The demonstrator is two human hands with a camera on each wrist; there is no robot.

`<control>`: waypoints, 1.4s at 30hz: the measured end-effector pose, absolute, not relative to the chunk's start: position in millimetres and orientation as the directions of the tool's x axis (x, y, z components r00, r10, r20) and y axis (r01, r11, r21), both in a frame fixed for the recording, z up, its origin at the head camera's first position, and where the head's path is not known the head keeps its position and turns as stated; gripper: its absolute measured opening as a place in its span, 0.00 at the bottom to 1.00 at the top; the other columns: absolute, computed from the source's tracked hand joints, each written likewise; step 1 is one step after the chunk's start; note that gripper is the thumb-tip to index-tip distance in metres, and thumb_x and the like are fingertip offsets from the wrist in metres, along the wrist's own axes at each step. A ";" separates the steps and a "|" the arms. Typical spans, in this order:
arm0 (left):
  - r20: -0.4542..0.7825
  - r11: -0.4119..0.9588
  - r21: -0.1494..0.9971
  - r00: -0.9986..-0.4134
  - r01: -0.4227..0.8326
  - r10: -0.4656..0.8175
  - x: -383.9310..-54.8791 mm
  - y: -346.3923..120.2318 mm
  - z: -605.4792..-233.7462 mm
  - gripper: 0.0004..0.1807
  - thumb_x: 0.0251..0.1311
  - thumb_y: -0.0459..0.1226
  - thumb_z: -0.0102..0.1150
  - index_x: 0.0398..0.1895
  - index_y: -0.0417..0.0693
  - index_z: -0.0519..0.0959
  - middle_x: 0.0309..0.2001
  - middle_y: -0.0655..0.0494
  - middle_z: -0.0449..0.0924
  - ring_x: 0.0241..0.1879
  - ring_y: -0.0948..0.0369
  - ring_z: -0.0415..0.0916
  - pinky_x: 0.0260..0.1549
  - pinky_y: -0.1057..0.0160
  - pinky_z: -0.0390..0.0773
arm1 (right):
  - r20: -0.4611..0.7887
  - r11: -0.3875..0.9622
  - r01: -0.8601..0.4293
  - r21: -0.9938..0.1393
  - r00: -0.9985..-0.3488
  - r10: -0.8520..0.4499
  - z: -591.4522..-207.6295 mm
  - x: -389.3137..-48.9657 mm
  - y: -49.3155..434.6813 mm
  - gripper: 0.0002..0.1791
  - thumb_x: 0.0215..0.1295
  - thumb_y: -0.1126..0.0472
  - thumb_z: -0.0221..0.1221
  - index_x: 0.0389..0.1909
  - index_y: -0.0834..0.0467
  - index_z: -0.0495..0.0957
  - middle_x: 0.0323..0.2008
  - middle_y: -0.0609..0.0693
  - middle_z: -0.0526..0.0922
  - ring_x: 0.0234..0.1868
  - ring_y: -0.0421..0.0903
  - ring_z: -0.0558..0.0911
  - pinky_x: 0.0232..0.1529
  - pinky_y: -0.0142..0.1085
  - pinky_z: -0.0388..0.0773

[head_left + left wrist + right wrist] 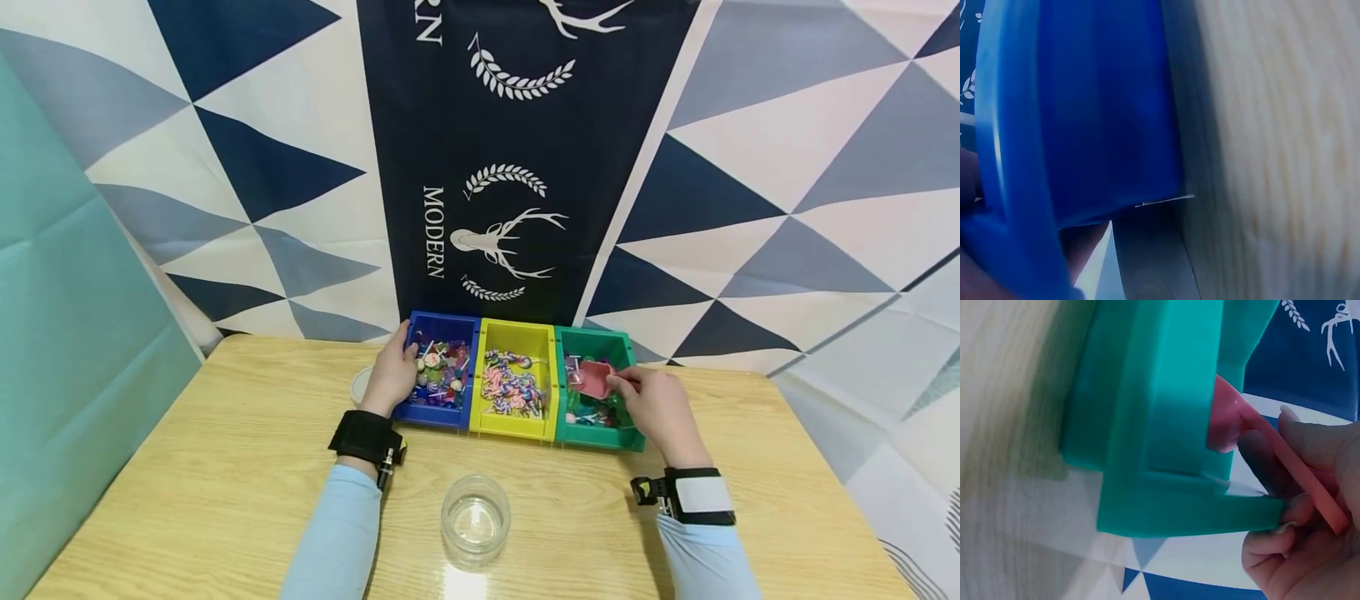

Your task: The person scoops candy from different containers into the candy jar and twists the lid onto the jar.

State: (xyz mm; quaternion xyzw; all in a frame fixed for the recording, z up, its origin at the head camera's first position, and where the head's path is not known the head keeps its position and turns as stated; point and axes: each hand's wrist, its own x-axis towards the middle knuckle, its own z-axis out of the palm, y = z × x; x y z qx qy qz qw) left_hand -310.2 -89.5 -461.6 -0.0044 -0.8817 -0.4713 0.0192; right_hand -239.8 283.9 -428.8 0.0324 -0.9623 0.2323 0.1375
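My left hand [392, 372] grips the outer side rim of a blue bin [431, 417], seen close up in the left wrist view. Inside that bin lie mixed small candies [442, 375]. Beside it, joined in a row, stand a yellow bin [513, 427] with pink and purple swirl lollipops [513, 387] and a green bin [600, 437]. My right hand [663, 408] pinches the handle of a pink scoop [595, 379], whose bowl is inside the green bin over wrapped candies [588, 414]. In the right wrist view the scoop's handle [1297, 465] slants between thumb and fingers.
A clear glass jar [476, 517] stands on the wooden table [225, 467] in front of the bins. A pale round disc [361, 383] lies partly behind my left hand. Patterned cloth [517, 150] hangs right behind the bins.
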 end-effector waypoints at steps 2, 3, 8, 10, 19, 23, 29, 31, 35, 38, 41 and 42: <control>0.039 0.553 0.833 -0.999 0.026 -0.011 -310.1 -90.2 -461.2 0.30 0.80 0.37 0.36 0.81 0.48 0.48 0.77 0.44 0.53 0.74 0.47 0.52 0.73 0.48 0.56 | 0.284 0.884 -0.131 -0.450 -0.959 0.003 -430.1 -240.1 283.9 0.13 0.72 0.59 0.60 0.35 0.65 0.85 0.20 0.50 0.79 0.19 0.46 0.71 0.18 0.36 0.65; 0.039 0.552 0.833 -0.999 0.027 -0.011 -309.9 -90.6 -461.0 0.29 0.80 0.37 0.36 0.81 0.48 0.48 0.77 0.44 0.53 0.74 0.47 0.52 0.73 0.48 0.56 | 0.285 0.881 -0.131 -0.454 -0.958 0.004 -430.3 -240.1 283.4 0.13 0.73 0.59 0.60 0.35 0.65 0.85 0.20 0.50 0.78 0.19 0.46 0.70 0.18 0.36 0.65; 0.050 0.548 0.836 -0.999 0.037 -0.009 -308.6 -91.3 -459.4 0.29 0.80 0.37 0.36 0.81 0.48 0.48 0.77 0.43 0.53 0.74 0.47 0.53 0.72 0.47 0.56 | 0.311 0.884 -0.136 -0.447 -0.950 0.011 -429.5 -241.0 279.7 0.13 0.73 0.59 0.59 0.36 0.67 0.85 0.21 0.51 0.79 0.21 0.47 0.71 0.20 0.36 0.66; 0.060 0.564 0.825 -0.998 0.045 -0.008 -308.0 -90.8 -459.1 0.29 0.80 0.36 0.36 0.80 0.47 0.48 0.77 0.43 0.53 0.74 0.46 0.53 0.72 0.47 0.57 | 0.319 0.887 -0.133 -0.441 -0.948 0.017 -429.5 -241.0 278.3 0.13 0.72 0.60 0.59 0.37 0.67 0.85 0.21 0.52 0.80 0.21 0.47 0.72 0.21 0.37 0.67; 0.102 0.633 0.770 -0.995 0.074 -0.007 -305.5 -87.4 -461.6 0.29 0.79 0.35 0.40 0.79 0.44 0.52 0.74 0.42 0.58 0.71 0.45 0.59 0.69 0.47 0.63 | 0.341 0.892 -0.051 -0.449 -0.933 0.119 -431.7 -236.6 273.6 0.15 0.71 0.59 0.60 0.36 0.69 0.85 0.16 0.50 0.75 0.19 0.48 0.71 0.19 0.37 0.64; 0.100 0.639 0.766 -0.995 0.071 -0.010 -306.3 -88.2 -461.7 0.29 0.79 0.35 0.40 0.80 0.45 0.51 0.75 0.42 0.58 0.71 0.45 0.59 0.69 0.47 0.63 | 0.371 0.897 -0.041 -0.440 -0.918 0.140 -432.7 -238.0 270.8 0.15 0.71 0.59 0.60 0.35 0.70 0.85 0.16 0.51 0.75 0.19 0.48 0.71 0.18 0.37 0.63; 0.097 0.638 0.768 -0.995 0.063 -0.018 -307.2 -91.2 -460.5 0.29 0.79 0.36 0.39 0.80 0.45 0.51 0.75 0.42 0.58 0.71 0.45 0.59 0.69 0.47 0.62 | 0.398 0.895 -0.005 -0.446 -0.897 0.193 -434.1 -244.8 265.4 0.17 0.72 0.58 0.60 0.33 0.70 0.85 0.17 0.55 0.79 0.19 0.50 0.73 0.16 0.37 0.64; 0.089 0.638 0.768 -0.996 0.054 -0.022 -307.5 -91.7 -461.4 0.29 0.79 0.36 0.39 0.80 0.45 0.51 0.75 0.42 0.57 0.72 0.46 0.58 0.70 0.47 0.62 | 0.402 0.897 0.007 -0.443 -0.892 0.206 -433.5 -246.9 264.8 0.18 0.72 0.58 0.59 0.33 0.70 0.85 0.18 0.57 0.80 0.19 0.51 0.74 0.16 0.37 0.65; 0.090 0.635 0.770 -0.996 0.061 -0.014 -306.8 -91.7 -461.8 0.29 0.79 0.37 0.39 0.80 0.44 0.51 0.75 0.42 0.57 0.72 0.46 0.59 0.69 0.47 0.62 | 0.403 0.909 -0.018 -0.417 -0.900 0.168 -430.9 -248.9 265.7 0.16 0.71 0.58 0.61 0.35 0.70 0.85 0.21 0.58 0.81 0.21 0.52 0.75 0.18 0.37 0.65; 0.106 0.637 0.768 -0.994 0.074 -0.013 -306.3 -91.6 -460.9 0.29 0.79 0.36 0.39 0.79 0.43 0.51 0.75 0.41 0.57 0.71 0.45 0.59 0.69 0.46 0.63 | 0.400 0.910 -0.052 -0.410 -0.908 0.128 -430.6 -248.3 266.5 0.15 0.70 0.59 0.62 0.37 0.70 0.85 0.21 0.57 0.81 0.21 0.52 0.74 0.19 0.37 0.64; 0.102 0.638 0.767 -0.995 0.071 -0.012 -306.4 -91.0 -459.7 0.29 0.79 0.36 0.39 0.80 0.44 0.51 0.75 0.42 0.57 0.71 0.45 0.59 0.69 0.46 0.63 | 0.401 0.904 -0.063 -0.423 -0.908 0.124 -433.4 -246.2 266.7 0.14 0.70 0.59 0.62 0.38 0.69 0.85 0.20 0.56 0.81 0.21 0.51 0.73 0.19 0.37 0.64; 0.100 0.637 0.767 -0.995 0.072 -0.007 -306.8 -90.6 -459.4 0.29 0.79 0.36 0.40 0.80 0.44 0.51 0.75 0.42 0.56 0.71 0.45 0.59 0.69 0.46 0.63 | 0.406 0.904 -0.064 -0.422 -0.905 0.125 -434.6 -245.3 266.5 0.13 0.70 0.60 0.63 0.38 0.69 0.86 0.21 0.56 0.81 0.21 0.51 0.73 0.19 0.37 0.64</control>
